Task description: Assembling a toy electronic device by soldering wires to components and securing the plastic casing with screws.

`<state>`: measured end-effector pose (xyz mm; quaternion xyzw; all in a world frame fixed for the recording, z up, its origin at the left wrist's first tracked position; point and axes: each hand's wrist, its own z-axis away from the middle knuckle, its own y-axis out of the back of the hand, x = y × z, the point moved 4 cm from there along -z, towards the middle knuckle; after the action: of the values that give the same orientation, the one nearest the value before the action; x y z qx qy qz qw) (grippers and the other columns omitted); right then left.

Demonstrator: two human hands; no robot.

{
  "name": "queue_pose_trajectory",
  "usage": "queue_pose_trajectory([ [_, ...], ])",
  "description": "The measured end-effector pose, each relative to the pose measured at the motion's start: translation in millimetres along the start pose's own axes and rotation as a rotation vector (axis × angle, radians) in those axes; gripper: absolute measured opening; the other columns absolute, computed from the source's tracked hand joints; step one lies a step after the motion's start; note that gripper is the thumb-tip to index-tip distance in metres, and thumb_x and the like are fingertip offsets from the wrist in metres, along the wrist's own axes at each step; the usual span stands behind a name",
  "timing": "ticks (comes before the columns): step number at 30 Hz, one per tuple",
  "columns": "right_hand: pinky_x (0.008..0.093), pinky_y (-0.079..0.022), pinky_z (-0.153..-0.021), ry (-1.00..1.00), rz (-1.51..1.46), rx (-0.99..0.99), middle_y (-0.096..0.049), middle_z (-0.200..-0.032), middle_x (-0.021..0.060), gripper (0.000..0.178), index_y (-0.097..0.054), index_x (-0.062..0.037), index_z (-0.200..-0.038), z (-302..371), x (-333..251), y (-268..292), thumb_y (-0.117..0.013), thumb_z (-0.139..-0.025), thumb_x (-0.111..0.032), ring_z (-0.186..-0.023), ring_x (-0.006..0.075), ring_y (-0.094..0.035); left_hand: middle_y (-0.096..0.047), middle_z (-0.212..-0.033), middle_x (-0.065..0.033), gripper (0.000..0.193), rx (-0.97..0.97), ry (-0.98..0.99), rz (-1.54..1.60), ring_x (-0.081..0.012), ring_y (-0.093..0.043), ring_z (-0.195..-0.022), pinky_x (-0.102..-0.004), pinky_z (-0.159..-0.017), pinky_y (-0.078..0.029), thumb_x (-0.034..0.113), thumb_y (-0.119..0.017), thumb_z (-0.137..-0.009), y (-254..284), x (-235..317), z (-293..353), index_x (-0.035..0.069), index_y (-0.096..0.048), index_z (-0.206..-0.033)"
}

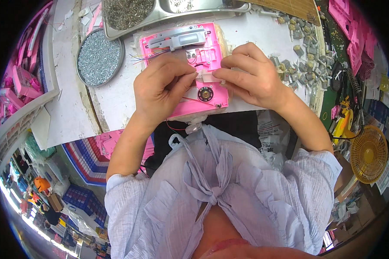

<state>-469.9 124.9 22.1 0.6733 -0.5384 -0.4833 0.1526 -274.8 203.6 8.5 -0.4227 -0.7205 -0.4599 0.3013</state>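
A pink plastic housing (190, 110) lies on the worktable in front of me. A grey plastic part (181, 39) sits across its far end, and a small round black speaker (205, 93) sits at its near right. Over the middle of the housing, both hands hold a small whitish translucent piece (208, 77). My left hand (160, 88) is closed, pinching the piece's left side between thumb and forefinger. From the right, my right hand (257, 80) grips the other end with its fingertips. Thin wires (149, 56) stick out beside the left hand. What lies under my fingers is hidden.
A round dish of small screws (99, 58) stands at the left. At the far side is a metal tray (160, 21) with small metal parts. Many small grey motor-like parts (304, 64) lie at the right. A yellow fan (368, 154) stands beyond the table's right edge.
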Motion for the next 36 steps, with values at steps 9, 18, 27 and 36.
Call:
queue_pose_trajectory([
  [9,0.0387,-0.051,-0.08,-0.242,0.004,-0.065,-0.066,-0.097,0.0079,0.031,-0.073,-0.0058,-0.099,-5.4,-9.7,-11.7,-0.079,-0.069,-0.004,-0.092,0.0311,-0.058,-0.072,-0.097,-0.0052,0.018,-0.201,-0.239,-0.132,-0.0272,-0.066,-0.088,-0.0381,-0.075,-0.053,0.008,-0.081,-0.073,-1.9,6.4,-8.5,0.006,-0.07,-0.087],
  [18,0.0383,-0.047,-0.087,-0.408,-0.017,0.032,-0.063,-0.105,0.0048,0.02,-0.077,-0.01,-0.095,9.7,-9.4,-13.8,-0.078,-0.075,-0.01,-0.097,0.0292,-0.053,-0.074,-0.109,-0.0021,0.014,-0.46,-0.386,-0.355,-0.0239,-0.065,-0.101,-0.0411,-0.089,-0.047,0.01,-0.075,-0.077,-13.6,17.0,-5.9,0.006,-0.064,-0.085],
  [27,0.0449,-0.048,-0.093,-0.798,0.948,-0.174,-0.067,-0.11,0.0083,0.028,-0.076,-0.0105,-0.102,69.6,64.5,112.8,-0.078,-0.08,-0.027,-0.108,0.0334,-0.057,-0.073,-0.109,0.0001,0.014,-0.422,-0.387,-0.481,-0.0235,-0.062,-0.103,-0.0448,-0.1,-0.04,0.012,-0.074,-0.077,-14.1,21.1,-1.0,0.008,-0.064,-0.086],
  [36,0.0378,-0.054,-0.071,-0.558,-0.041,0.037,-0.068,-0.089,0.0114,0.024,-0.067,-0.0053,-0.102,4.1,-0.5,51.3,-0.076,-0.083,-0.018,-0.079,0.0279,-0.067,-0.07,-0.093,-0.005,0.026,-0.214,0.068,-0.006,-0.0126,-0.061,-0.075,-0.0275,-0.062,-0.045,0.002,-0.079,-0.08,4.4,16.5,-19.6,0.004,-0.067,-0.103],
])
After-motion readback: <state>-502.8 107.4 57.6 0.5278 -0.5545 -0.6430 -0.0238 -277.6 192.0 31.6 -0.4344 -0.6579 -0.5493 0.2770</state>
